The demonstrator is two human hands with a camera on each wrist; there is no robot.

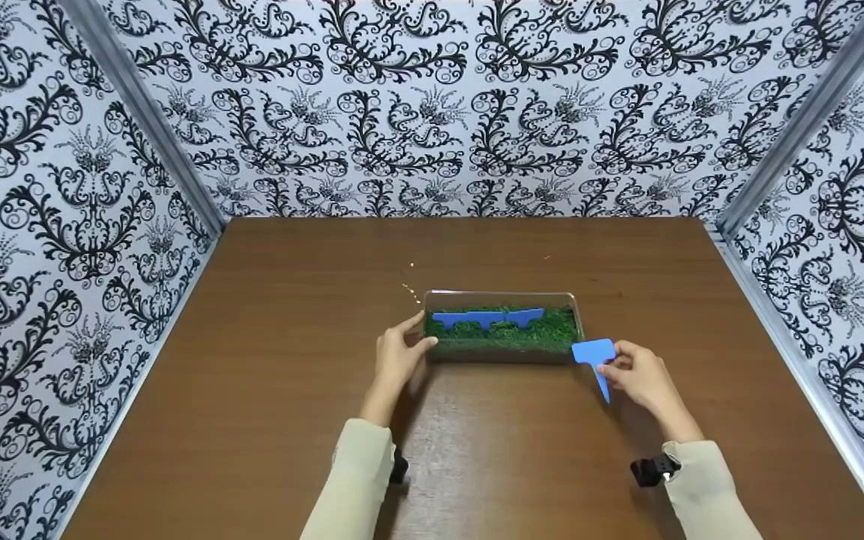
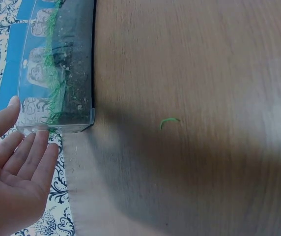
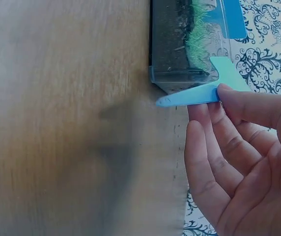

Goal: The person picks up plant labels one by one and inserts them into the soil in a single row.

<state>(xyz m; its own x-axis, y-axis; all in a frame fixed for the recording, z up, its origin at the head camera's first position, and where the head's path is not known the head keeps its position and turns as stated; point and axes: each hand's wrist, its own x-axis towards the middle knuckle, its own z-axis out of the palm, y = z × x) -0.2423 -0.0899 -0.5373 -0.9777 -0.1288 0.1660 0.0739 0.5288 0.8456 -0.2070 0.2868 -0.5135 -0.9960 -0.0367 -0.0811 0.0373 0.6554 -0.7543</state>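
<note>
A clear plastic box (image 1: 503,355) of dark soil and green grass (image 1: 544,328) stands on the table. Blue T-shaped plant labels (image 1: 469,320) are stuck upright in a row in the grass; through the clear wall their stems show in the left wrist view. My left hand (image 1: 400,354) is at the box's left end, its fingers fairly straight and touching the end wall, thumb by the front corner. Off the right front corner, my right hand (image 1: 640,375) pinches another blue plant label (image 1: 593,351) between thumb and fingers, its pointed stem hanging down and its wide head uppermost.
The brown wooden table (image 1: 289,300) runs back to a patterned wall (image 1: 432,112), with metal posts at the corners. Small pale crumbs (image 1: 411,291) lie behind the box's left end. A loose green grass blade (image 2: 170,120) lies on the wood.
</note>
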